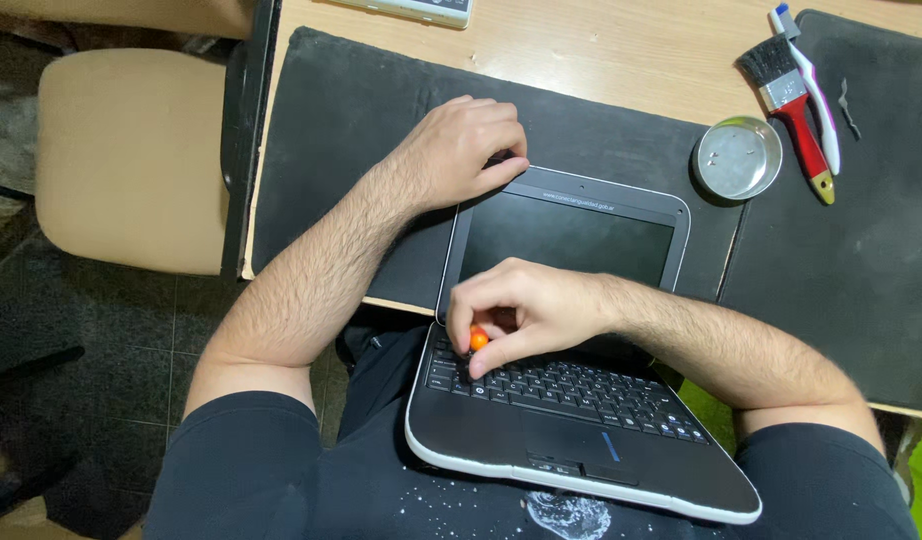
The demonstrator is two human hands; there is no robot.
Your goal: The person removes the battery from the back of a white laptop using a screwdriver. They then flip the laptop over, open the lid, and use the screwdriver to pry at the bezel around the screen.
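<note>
Orange tool mostly under fingers

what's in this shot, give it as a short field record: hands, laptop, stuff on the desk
left hand: left hand grips the top left corner of the laptop screen
right hand: right hand pinches a small orange-handled tool, tip down at the keyboard's upper left
laptop: small open laptop, screen dark, lid on the desk edge, base on the person's lap
mats: black mat under the lid, a second black mat to the right
desk items: round metal dish, red-handled brush
seat: beige chair at left
</note>
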